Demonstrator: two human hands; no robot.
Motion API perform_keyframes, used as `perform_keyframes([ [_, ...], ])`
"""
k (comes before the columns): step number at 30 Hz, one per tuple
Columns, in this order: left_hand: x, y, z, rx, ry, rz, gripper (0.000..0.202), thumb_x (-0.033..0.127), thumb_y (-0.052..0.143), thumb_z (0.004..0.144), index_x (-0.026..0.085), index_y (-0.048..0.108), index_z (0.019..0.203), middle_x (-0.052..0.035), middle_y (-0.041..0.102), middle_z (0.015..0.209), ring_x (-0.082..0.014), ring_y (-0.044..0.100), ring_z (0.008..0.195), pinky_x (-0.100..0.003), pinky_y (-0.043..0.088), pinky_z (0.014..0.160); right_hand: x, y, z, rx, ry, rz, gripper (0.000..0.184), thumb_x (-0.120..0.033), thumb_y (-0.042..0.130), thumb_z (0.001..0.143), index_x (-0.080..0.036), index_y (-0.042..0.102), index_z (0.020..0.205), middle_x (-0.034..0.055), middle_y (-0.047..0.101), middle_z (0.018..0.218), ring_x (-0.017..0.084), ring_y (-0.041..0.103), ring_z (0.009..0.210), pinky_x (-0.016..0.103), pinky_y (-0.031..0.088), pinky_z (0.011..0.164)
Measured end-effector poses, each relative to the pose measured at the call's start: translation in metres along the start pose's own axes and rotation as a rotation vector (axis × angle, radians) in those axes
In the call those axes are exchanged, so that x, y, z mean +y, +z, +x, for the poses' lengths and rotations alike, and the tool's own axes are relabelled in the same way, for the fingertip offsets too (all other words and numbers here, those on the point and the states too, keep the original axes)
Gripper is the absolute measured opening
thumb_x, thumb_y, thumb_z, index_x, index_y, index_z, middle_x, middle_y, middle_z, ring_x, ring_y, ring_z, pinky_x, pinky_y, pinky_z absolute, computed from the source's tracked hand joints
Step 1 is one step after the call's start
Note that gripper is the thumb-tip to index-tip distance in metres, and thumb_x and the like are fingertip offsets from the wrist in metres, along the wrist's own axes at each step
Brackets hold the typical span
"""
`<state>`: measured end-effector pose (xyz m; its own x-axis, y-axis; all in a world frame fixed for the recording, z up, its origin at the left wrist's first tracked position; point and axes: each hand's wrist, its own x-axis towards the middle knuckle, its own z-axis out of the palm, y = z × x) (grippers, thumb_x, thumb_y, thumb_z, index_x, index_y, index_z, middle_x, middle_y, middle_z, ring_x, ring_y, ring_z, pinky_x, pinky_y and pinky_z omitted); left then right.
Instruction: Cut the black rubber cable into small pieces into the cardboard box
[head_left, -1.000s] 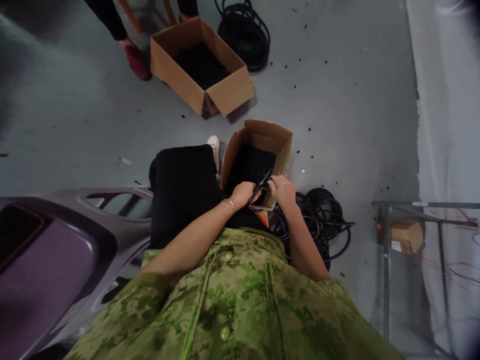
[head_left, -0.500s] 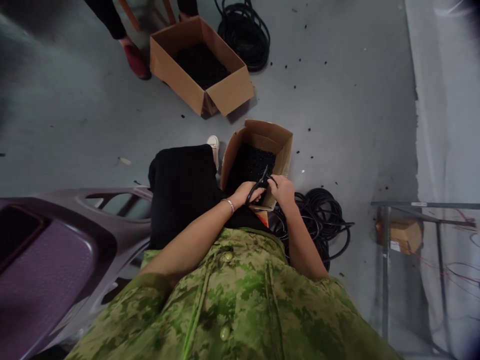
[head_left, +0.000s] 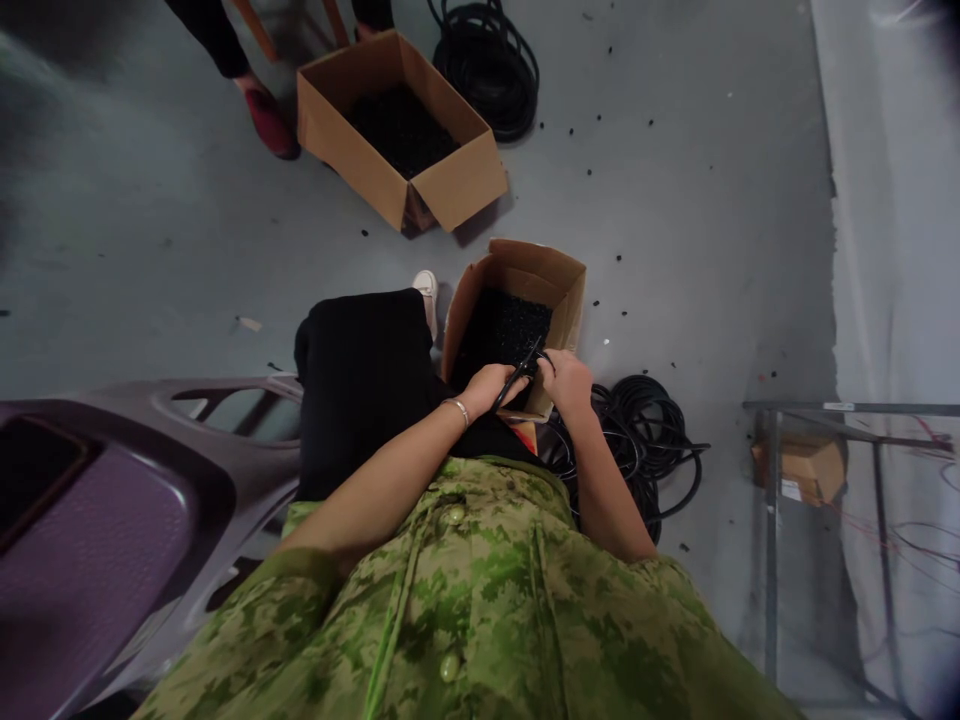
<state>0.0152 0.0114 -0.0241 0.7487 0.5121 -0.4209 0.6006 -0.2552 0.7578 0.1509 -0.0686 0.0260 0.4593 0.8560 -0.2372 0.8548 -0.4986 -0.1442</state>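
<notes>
My left hand (head_left: 489,386), with a bracelet at the wrist, is closed on the handles of black scissors (head_left: 511,386). Their blades point up and to the right, over an open cardboard box (head_left: 574,300). Inside that box lies a heap of small black pieces (head_left: 502,325). Close by on the right, my right hand (head_left: 567,380) pinches a length of black tubing (head_left: 545,356) at the scissors' blades. Whether the blades touch the tubing is too small to tell.
A larger cardboard box (head_left: 461,185) with black pieces stands ahead, near another person's red shoe (head_left: 271,122). Coiled black tubing lies at my right (head_left: 649,425) and beyond the far box (head_left: 491,75). A purple chair (head_left: 142,530) is at left, a metal frame (head_left: 772,540) at right.
The scissors' blades have drawn closer together and tipped slightly lower. Both hands stay in nearly the same place over the near box.
</notes>
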Motion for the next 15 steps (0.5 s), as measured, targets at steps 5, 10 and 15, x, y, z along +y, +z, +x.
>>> perform_keyframes([
  [5, 0.012, -0.012, -0.01, 0.036, -0.007, 0.309, 0.046, 0.047, 0.045, 0.092, 0.012, 0.075, 0.085, -0.0152, 0.073, 0.08, -0.0234, 0.068, 0.073, -0.028, 0.043, 0.062, 0.002, 0.005, 0.001, 0.013, -0.014, -0.005, 0.034, -0.033, 0.043, 0.1, -0.019, 0.067, 0.119, 0.0102, 0.07, 0.111, 0.022, 0.062, 0.101, 0.027, 0.042, 0.08],
  [10, 0.019, -0.014, -0.014, 0.004, 0.005, 0.406, 0.047, 0.046, 0.044, 0.093, 0.012, 0.075, 0.093, -0.0178, 0.074, 0.088, -0.0277, 0.07, 0.081, -0.031, 0.048, 0.067, 0.005, 0.006, 0.003, 0.033, -0.016, -0.009, 0.034, -0.033, 0.042, 0.1, -0.019, 0.067, 0.118, 0.0107, 0.07, 0.11, 0.022, 0.062, 0.099, 0.027, 0.042, 0.078],
  [15, 0.019, -0.013, -0.014, -0.023, 0.019, 0.437, 0.045, 0.044, 0.043, 0.094, 0.011, 0.075, 0.096, -0.0184, 0.074, 0.091, -0.0287, 0.071, 0.083, -0.032, 0.05, 0.071, 0.008, 0.006, 0.003, 0.049, -0.021, 0.003, 0.035, -0.034, 0.041, 0.1, -0.018, 0.067, 0.117, 0.0107, 0.07, 0.11, 0.022, 0.063, 0.098, 0.028, 0.042, 0.076],
])
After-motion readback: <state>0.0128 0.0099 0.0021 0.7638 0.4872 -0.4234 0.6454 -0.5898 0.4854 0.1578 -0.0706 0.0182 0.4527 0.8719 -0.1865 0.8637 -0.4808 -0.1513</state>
